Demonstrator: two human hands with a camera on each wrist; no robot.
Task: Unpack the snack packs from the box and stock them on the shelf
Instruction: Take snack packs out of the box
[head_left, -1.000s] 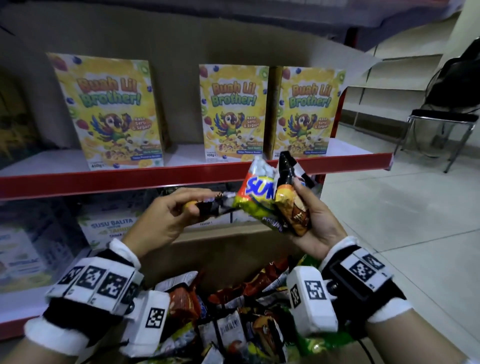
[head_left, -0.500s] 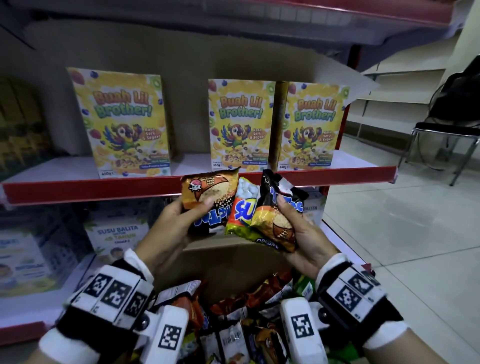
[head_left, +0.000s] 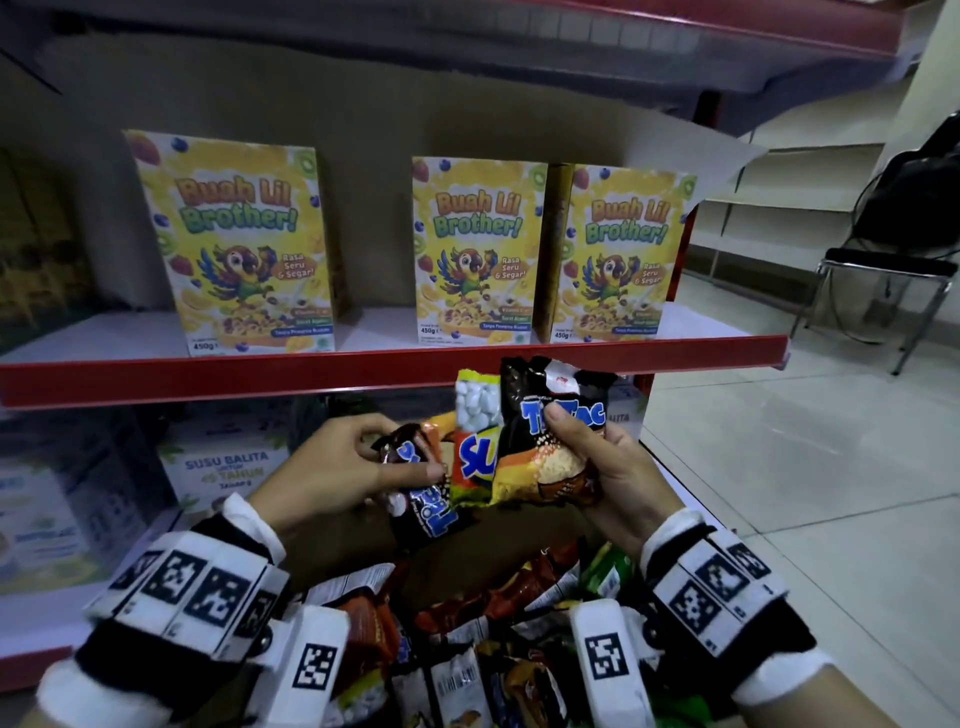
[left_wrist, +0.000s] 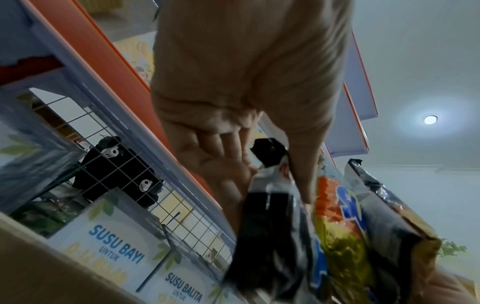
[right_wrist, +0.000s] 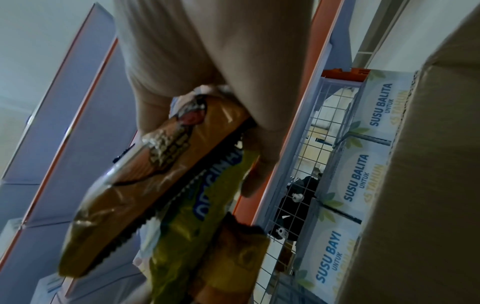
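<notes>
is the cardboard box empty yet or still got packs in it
Still holding packs: the head view shows the cardboard box with loose snack packs piled inside it, below both hands. How deep the pile goes cannot be told.

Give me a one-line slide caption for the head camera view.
Below three cereal boxes, left hand and right hand hold snack packs above the open box.

3 cereal boxes (head_left: 475, 249), 3 held snack packs (head_left: 550, 447), 2 hands (head_left: 332, 467)

Three cereal boxes (head_left: 475, 249) stand on the shelf (head_left: 395, 366) across mid-frame; below it, at lower centre, the box (head_left: 519, 525) holds snack packs (head_left: 457, 670).
</notes>
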